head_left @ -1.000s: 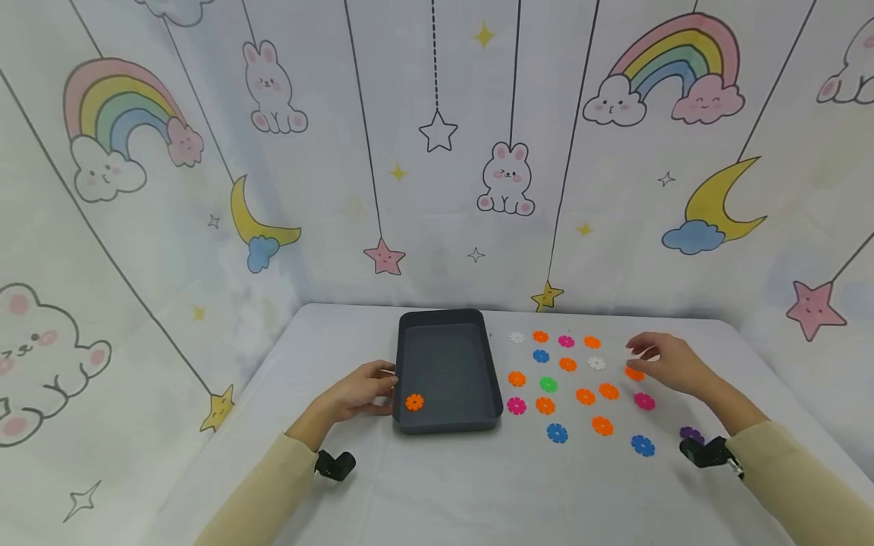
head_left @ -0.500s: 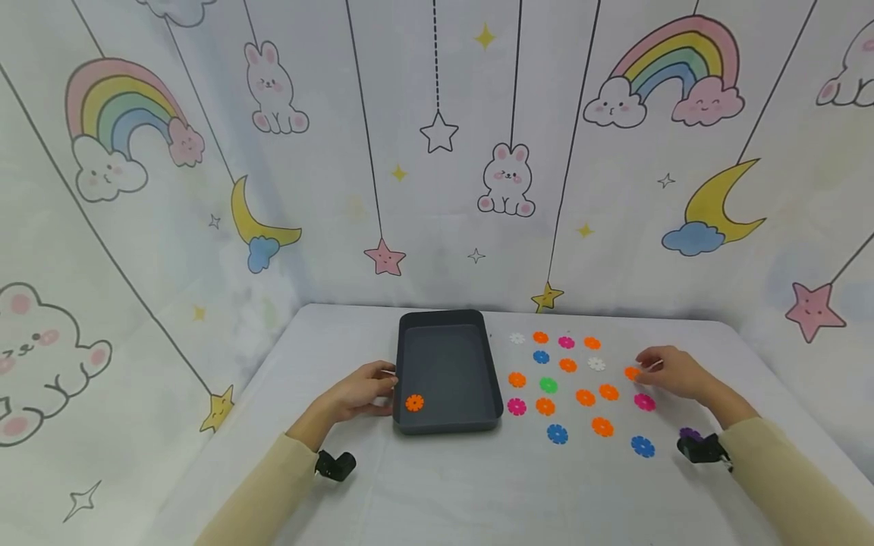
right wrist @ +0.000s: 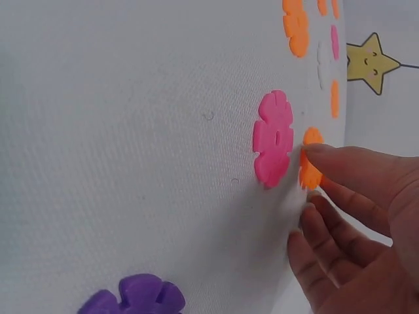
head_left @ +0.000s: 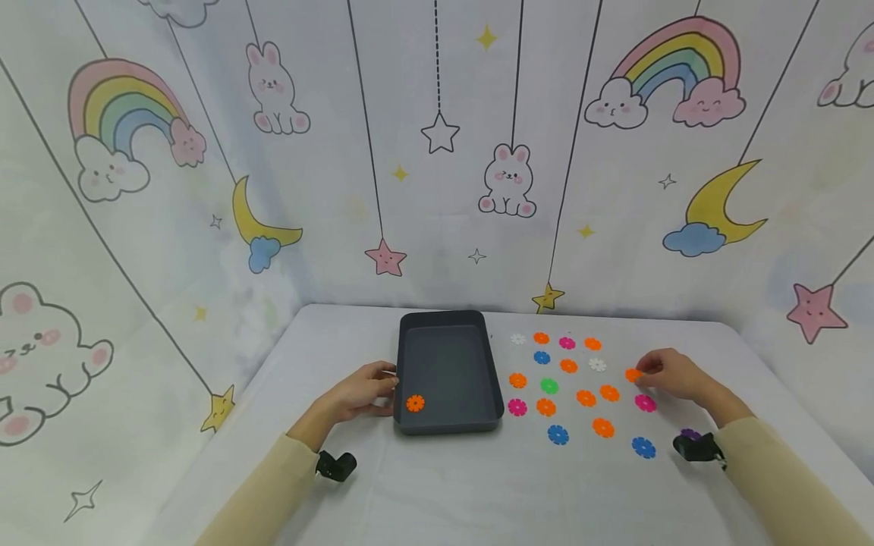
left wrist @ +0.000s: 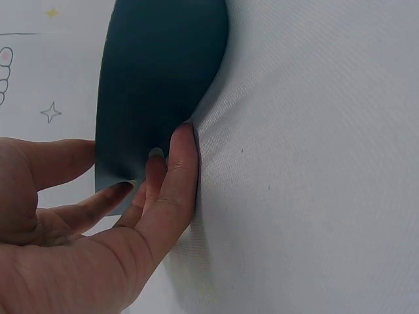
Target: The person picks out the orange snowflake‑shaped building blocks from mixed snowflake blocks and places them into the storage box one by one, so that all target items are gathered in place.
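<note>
The small orange flower-shaped plastic disc (head_left: 633, 374) you are reaching for lies on the white cloth-covered table (head_left: 437, 485), at the right edge of the scattered pieces. Your right hand (head_left: 672, 374) is down on it: the wrist view shows your fingertips (right wrist: 327, 157) touching the disc's edge (right wrist: 310, 167), fingers slightly bent, but you cannot tell from these pictures whether the piece is actually pinched or only touched. Just beside it, nearer to you, lies a pink flower-shaped disc (head_left: 645, 403), flat on the cloth and apart from your fingers. A purple flower-shaped disc (head_left: 690, 434) sits closer to your right wrist.

To the left of your right hand the other flower discs are spread in loose rows: orange, pink, blue, white and one green disc (head_left: 549, 386) near the middle.

Further left stands a dark grey rectangular plastic tray (head_left: 447, 425), with a single orange flower disc (head_left: 414, 403) in its near left corner. Your left hand (head_left: 358, 392) rests on the table against the tray's left wall, the fingers nearly straight and pressed to its outer side (left wrist: 177, 163), gripping nothing.
</note>
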Available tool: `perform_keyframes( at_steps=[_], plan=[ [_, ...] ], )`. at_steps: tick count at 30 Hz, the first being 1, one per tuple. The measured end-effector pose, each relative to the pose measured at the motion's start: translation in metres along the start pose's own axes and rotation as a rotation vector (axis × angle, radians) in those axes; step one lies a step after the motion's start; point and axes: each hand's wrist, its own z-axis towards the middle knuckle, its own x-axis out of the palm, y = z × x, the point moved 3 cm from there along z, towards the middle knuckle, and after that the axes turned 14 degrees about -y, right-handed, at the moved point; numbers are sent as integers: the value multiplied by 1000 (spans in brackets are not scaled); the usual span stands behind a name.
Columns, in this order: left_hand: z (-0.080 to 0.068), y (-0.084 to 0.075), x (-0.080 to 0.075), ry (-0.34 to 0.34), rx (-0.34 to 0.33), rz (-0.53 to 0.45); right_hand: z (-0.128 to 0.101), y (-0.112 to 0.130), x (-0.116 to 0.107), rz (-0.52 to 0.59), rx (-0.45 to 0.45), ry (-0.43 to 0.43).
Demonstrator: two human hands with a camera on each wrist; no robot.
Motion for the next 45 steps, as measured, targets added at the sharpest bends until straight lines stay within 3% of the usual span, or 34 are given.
perform_keyframes(
  at_steps=[22, 32, 45],
  plan=[
    [0, 1, -1, -5, 5, 2, -6, 13, -4, 46, -47, -76],
    [0, 0, -1, -4, 7, 4, -10, 50, -6, 122, -89, -116],
    [0, 1, 0, -3, -2, 5, -11, 103, 10, 209, -83, -121]
  ],
)
